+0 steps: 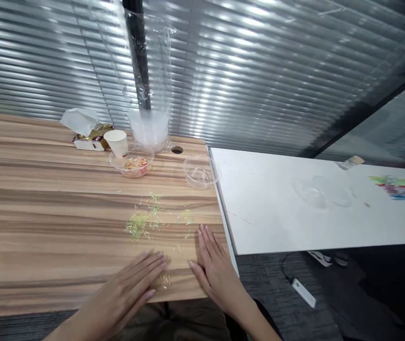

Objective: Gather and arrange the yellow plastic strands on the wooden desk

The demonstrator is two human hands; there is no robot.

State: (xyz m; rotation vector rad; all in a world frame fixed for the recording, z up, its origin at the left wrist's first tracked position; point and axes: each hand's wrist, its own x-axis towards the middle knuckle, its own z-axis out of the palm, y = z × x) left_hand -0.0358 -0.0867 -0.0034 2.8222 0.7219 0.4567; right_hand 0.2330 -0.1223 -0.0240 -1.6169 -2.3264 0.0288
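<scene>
the thin green-yellow bits (137, 226) lie loose on the wooden counter (46, 208), around the lower middle of the frame, ahead of the hands. the left hand (131, 286) is palm down, fingers straight and close together, holding nothing; the right hand (220, 270) lies likewise, its thumb spread a little. such light bits look easy to scatter, so slow, low movements with closed fingers should suit, with light pressure to avoid crushing or sticking. the front edge and the seam by the white counter (266, 208) are where bits could drop, so pushes are better aimed away from both.

counted: two hands; three main green-yellow patches, the single bits too fine to number; a few orange bits (166, 282) beside the left fingertips. farther out, two separate clear bowls: one with colored bits (133, 166), one near the seam (201, 177). one paper cup (116, 142) overlaps the first bowl, whether inside or behind i cannot tell. toward the upper left, one tissue pack (91, 142); beside the cup, one bag of stacked clear containers (150, 128), their number unclear.
</scene>
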